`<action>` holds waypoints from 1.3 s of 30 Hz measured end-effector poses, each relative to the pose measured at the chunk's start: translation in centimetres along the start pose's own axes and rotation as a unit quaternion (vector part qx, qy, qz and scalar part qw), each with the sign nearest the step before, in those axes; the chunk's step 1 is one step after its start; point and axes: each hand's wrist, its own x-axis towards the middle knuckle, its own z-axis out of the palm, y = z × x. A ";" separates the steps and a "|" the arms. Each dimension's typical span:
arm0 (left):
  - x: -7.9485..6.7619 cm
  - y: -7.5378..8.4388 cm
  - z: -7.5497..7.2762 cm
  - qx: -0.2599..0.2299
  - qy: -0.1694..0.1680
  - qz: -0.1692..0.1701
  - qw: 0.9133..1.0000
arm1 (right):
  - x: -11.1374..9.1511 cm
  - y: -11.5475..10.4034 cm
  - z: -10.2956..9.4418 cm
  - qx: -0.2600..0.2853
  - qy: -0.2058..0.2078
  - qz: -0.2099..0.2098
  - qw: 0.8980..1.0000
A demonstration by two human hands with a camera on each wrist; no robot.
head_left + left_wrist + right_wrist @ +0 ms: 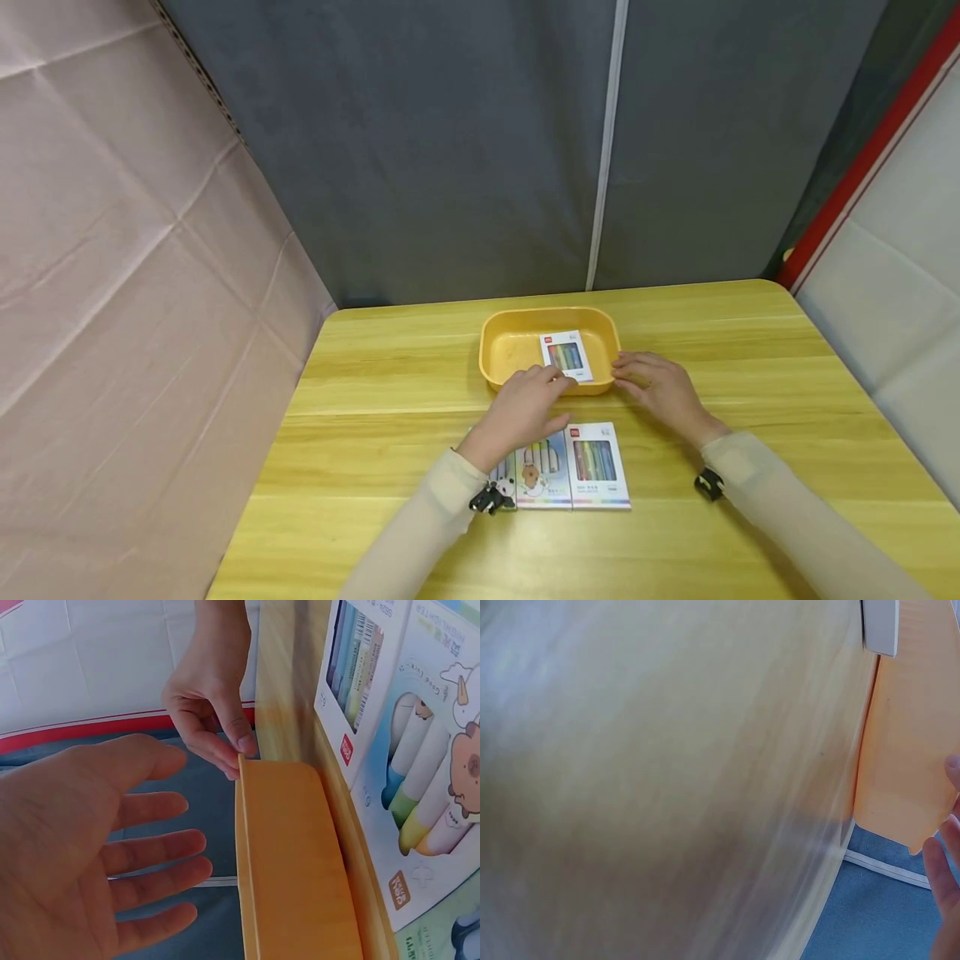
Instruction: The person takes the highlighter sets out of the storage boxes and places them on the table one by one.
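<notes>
A shallow yellow plastic basin (pixel 513 352) stands toward the back of the table. Inside it, a white box of colored pens (pixel 566 356) leans to the right. My right hand (pixel 660 392) pinches the basin's rim at its right end, thumb outside. Over the near rim hovers my left hand (pixel 521 408), its fingers (pixel 154 851) spread and holding nothing. In front of the basin, boxes lie side by side: a white box of colored pens (pixel 596 467), a blue box of markers with a cartoon bear (pixel 542 479), and a greenish box (pixel 431 941) mostly hidden by my left arm.
The wood-grain table (pixel 390 467) ends at a dark grey curtain (pixel 450 167) behind the basin. Pink cloth (pixel 150 333) hangs at the left, white cloth with a red band (pixel 847 183) at the right. A black wrist strap piece (pixel 708 483) sits on my right sleeve.
</notes>
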 end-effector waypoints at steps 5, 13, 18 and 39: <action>0.1 -0.2 0.2 -0.011 -0.002 -0.004 1.000 | 0.0 0.0 0.0 0.009 0.002 0.000 1.000; 0.6 -1.0 0.9 -0.018 0.006 -0.016 1.000 | 0.0 0.1 0.1 0.004 0.003 -0.003 1.000; 1.1 -1.5 1.3 -0.020 0.006 -0.026 0.999 | -0.1 0.1 0.1 0.002 0.002 -0.002 1.000; 2.7 -2.4 2.0 -0.045 0.005 -0.041 0.998 | 0.0 -0.2 -0.3 0.003 0.008 -0.009 1.000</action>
